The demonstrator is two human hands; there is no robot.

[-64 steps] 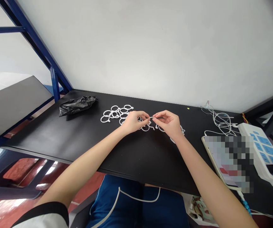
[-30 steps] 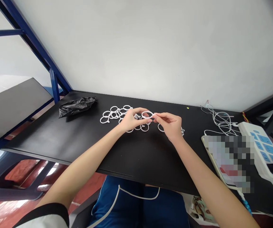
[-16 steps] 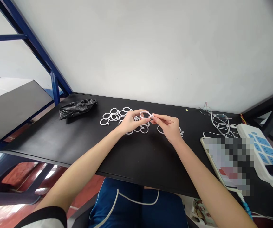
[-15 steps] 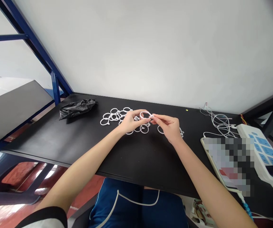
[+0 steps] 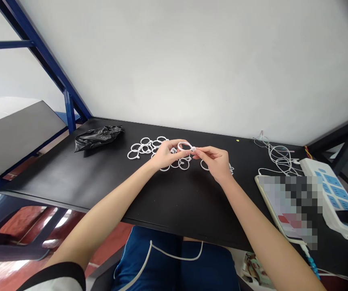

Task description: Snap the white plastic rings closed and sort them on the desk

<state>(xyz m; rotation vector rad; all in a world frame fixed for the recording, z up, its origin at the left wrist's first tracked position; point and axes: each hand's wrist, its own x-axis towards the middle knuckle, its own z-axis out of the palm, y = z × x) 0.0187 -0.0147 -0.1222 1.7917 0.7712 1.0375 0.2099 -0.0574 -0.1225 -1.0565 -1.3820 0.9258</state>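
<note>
Both hands hold one white plastic ring [image 5: 185,146] just above the black table [image 5: 70,178]. My left hand [image 5: 165,154] pinches its left side. My right hand [image 5: 214,160] pinches the small tab on its right side. Under and behind the hands lies a scatter of several white rings [image 5: 145,146], with a few more rings [image 5: 204,165] beside my right hand.
A crumpled black plastic bag [image 5: 98,135] lies at the table's back left. White cables [image 5: 278,155] coil at the back right, near a white and blue power strip [image 5: 331,194] and a tablet [image 5: 285,202]. A blue metal frame [image 5: 67,107] rises at the left.
The ring, held edge-on low over the table two seconds ago, has been lifted and turned so its loop shows. Both hands keep their hold and have barely shifted since.
</note>
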